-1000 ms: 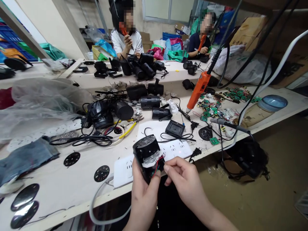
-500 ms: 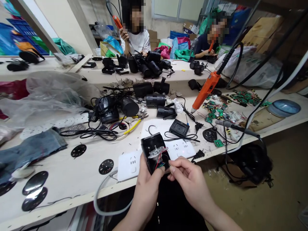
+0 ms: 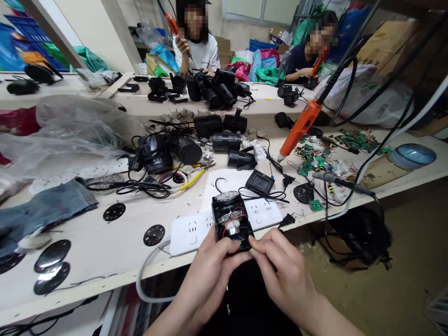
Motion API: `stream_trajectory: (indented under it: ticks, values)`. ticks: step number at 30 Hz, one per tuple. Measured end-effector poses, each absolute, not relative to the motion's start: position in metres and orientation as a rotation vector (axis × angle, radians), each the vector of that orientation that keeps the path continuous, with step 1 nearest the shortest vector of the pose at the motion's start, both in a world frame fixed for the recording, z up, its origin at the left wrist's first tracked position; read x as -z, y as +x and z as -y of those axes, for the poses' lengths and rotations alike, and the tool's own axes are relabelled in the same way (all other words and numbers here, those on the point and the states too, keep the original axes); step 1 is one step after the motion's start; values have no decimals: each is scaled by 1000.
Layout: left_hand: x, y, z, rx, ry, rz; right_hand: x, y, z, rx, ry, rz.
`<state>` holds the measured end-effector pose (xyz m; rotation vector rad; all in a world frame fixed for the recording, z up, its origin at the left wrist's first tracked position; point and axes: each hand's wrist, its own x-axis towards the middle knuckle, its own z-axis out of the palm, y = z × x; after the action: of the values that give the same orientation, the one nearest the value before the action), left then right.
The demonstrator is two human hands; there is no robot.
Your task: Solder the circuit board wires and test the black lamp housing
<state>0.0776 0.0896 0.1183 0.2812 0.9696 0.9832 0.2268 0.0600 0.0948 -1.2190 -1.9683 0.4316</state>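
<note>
An open black plastic housing (image 3: 219, 217) is held over the table's front edge, its inside facing up. Inside it are a small silvery motor (image 3: 232, 227) and thin red wires; a clear faceted disc (image 3: 228, 197) shows at its far end. My left hand (image 3: 219, 254) is closed round the housing's left and near sides, thumb reaching over the near rim. At the lower right corner, the fingertips of my right hand (image 3: 276, 256) are pinched together against the housing; anything small between them is hidden. Just behind lies a white power strip (image 3: 180, 233).
An orange electric screwdriver (image 3: 301, 128) hangs at the right, near green circuit boards (image 3: 310, 163) and a soldering iron (image 3: 343, 182). Yellow-handled cutters (image 3: 192, 179), black housings (image 3: 227, 141) and round black discs (image 3: 154, 234) lie about. Two people sit across the table.
The housing has tilted so its far-end disc and more of its inside show. My right hand has come closer, its fingertips now against the housing's near corner.
</note>
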Motion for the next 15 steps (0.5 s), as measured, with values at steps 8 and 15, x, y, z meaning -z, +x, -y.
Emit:
stream_trajectory:
  ticks: [8,15]
  values:
    - [-113,80,-83,-980,206,-919,-96,228,-50,-379,-1230,1887]
    - [-106,83,-81,-926,313,-986,-93,226,-37,-525,-1269,1824]
